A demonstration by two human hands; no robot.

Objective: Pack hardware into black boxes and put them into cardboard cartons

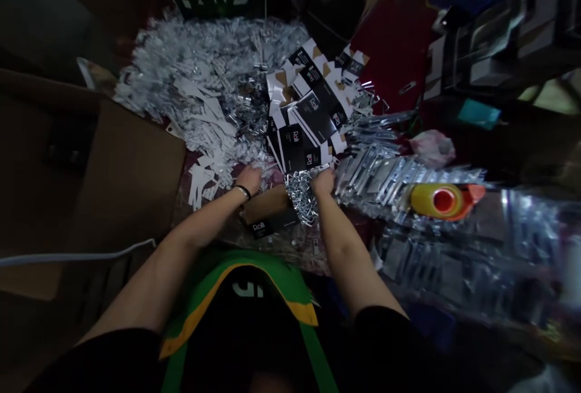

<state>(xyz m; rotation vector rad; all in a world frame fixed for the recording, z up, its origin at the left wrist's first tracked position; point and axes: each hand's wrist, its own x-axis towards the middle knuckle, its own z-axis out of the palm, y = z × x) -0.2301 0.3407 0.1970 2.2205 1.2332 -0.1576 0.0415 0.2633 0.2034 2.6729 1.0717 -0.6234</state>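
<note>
Small metal pieces (pixel 303 196) lie in a loose, shiny heap at the near part of the desk (pixel 394 54), between the person's 2 hands and against the right end of an open box (pixel 276 223). That box, black outside and brown inside, shows the word "Roll" on its near face. Beside the heap, on its far right edge, is the right hand (pixel 322 181), its fingers bent downward; whether its grip holds a piece I cannot tell. Past the box's far left corner, the left hand (pixel 249 179) reaches down with curled fingers near white card strips (pixel 211 108) — its grip, too, is blurred, so I cannot tell what it holds. On its wrist sits a dark bracelet (pixel 244 191). Just beyond the heap, black-and-white cartons (pixel 318 111), also marked "Roll", lie overlapping in a stack. Behind the strips spreads a wide mound of clear plastic packets (pixel 204 54). To the right, wrapped packets (pixel 376 175) stand in leaning rows, with a yellow-and-orange object (pixel 422 199) on them — and a large cardboard box (pixel 140 157) stands open at the left.
</note>
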